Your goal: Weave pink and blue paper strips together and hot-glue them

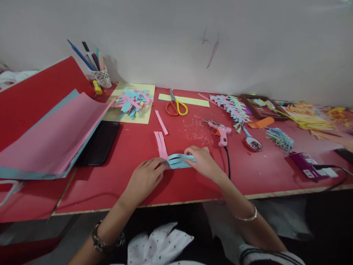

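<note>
Several light blue paper strips (179,161) lie side by side near the front of the red table, bowed up slightly in the middle. The fingers of my left hand (147,175) are closed on their left end. Closed at the right end of the same strips is my right hand (202,162), its fingertips partly hidden. Pink paper strips (160,143) lie just behind my left fingertips, their lower end against the blue ones. A single pink strip (161,122) rests farther back. To the right of my right hand lies a pink glue gun (220,131).
Scissors (176,105) lie behind the strips. Cut paper pieces cover a yellow sheet (140,118). At left are a black phone (100,143) and large pink paper (57,136). A purple power strip (306,165), paper fringes (231,106) and the glue gun's cord (228,162) are at right.
</note>
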The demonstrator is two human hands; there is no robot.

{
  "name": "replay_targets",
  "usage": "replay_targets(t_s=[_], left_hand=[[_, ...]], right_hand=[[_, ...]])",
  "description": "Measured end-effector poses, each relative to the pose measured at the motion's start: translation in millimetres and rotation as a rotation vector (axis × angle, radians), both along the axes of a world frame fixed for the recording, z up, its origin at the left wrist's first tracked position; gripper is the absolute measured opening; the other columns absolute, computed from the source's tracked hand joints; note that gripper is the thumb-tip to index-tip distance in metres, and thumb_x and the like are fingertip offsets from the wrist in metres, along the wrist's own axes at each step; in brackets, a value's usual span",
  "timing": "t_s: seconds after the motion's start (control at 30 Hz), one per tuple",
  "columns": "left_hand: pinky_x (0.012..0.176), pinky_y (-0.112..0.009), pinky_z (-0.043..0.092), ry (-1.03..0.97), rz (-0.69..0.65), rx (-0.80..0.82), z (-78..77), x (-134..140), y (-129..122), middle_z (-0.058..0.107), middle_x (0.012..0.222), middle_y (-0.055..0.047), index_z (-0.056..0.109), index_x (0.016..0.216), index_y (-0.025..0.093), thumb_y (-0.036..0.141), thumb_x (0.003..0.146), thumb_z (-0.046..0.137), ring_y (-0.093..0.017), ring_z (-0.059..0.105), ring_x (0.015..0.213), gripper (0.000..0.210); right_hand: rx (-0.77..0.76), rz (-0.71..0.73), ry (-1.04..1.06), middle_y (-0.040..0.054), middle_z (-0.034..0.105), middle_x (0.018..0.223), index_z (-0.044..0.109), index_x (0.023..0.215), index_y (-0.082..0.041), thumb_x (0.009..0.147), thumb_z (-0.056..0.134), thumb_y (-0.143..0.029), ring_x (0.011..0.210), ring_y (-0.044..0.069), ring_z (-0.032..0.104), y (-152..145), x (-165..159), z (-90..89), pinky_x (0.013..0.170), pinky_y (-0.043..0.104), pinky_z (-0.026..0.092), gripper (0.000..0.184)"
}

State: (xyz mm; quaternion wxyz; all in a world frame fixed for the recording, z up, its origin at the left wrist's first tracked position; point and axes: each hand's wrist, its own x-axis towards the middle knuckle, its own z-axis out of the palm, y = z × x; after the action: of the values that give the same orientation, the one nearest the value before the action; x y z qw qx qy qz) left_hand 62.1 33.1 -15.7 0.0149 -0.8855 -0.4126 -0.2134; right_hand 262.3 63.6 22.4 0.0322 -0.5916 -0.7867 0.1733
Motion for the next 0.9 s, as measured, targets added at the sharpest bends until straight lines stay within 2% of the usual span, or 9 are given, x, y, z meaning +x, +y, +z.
replay_targets(t_s=[0.1,0.27,0.33,0.47,0.67,0.9], left_hand=[[0.072,-0.029,0.051,0.002,0.001,-0.023,-0.8,0.3,-0.1,0.067,0.094,-0.004,0.061,0.09,0.019,0.01,0.078,0.041,-0.017,0.063,0.083,0.025],[0.07,-0.029,0.051,-0.014,0.053,-0.022,-0.4,0.5,-0.7,0.068,0.092,-0.008,0.057,0.103,0.015,0.014,0.079,0.043,-0.018,0.064,0.081,0.027],[0.071,-0.029,0.051,-0.016,0.049,-0.027,0.0,0.4,-0.4,0.068,0.092,-0.007,0.057,0.101,0.015,0.014,0.079,0.044,-0.018,0.063,0.082,0.026],[0.074,-0.029,0.05,-0.019,0.021,-0.063,-0.1,-0.1,0.9,0.068,0.096,-0.005,0.061,0.092,0.019,0.015,0.079,0.045,-0.017,0.063,0.085,0.021],[0.072,-0.03,0.05,-0.05,0.039,-0.087,-2.7,-1.2,2.0,0.068,0.097,-0.003,0.061,0.091,0.02,0.018,0.08,0.045,-0.017,0.063,0.085,0.02],[0.074,-0.03,0.049,-0.055,0.036,-0.099,-3.5,-0.7,1.9,0.067,0.096,-0.003,0.061,0.09,0.02,0.016,0.08,0.043,-0.017,0.062,0.087,0.022]], right_hand=[[-0.031,-0.016,0.018,0.0005,0.061,0.082,0.055,0.078,-0.018,0.08,0.051,-0.022,0.078,0.015,0.054,0.6,0.8,2.4,0.073,0.031,0.025,0.007],[-0.032,-0.057,0.129,-0.0002,0.063,0.076,0.057,0.072,-0.018,0.081,0.047,-0.026,0.074,0.014,0.055,3.9,5.1,2.8,0.082,0.037,0.022,0.015],[-0.054,-0.085,0.183,-0.0003,0.064,0.074,0.058,0.07,-0.018,0.08,0.047,-0.027,0.073,0.015,0.056,6.6,8.3,3.9,0.083,0.037,0.023,0.017],[-0.072,-0.086,0.296,0.0014,0.066,0.077,0.059,0.069,-0.019,0.073,0.051,-0.025,0.081,0.018,0.059,11.8,16.3,6.5,0.079,0.033,0.031,0.011],[-0.033,-0.091,0.376,0.0027,0.067,0.08,0.061,0.073,-0.018,0.072,0.051,-0.025,0.08,0.018,0.059,15.2,23.0,7.3,0.072,0.03,0.036,0.012],[0.018,-0.119,0.475,0.0,0.063,0.062,0.06,0.07,-0.018,0.073,0.052,-0.028,0.063,0.014,0.059,20.2,25.0,8.6,0.064,0.027,0.039,0.013]])
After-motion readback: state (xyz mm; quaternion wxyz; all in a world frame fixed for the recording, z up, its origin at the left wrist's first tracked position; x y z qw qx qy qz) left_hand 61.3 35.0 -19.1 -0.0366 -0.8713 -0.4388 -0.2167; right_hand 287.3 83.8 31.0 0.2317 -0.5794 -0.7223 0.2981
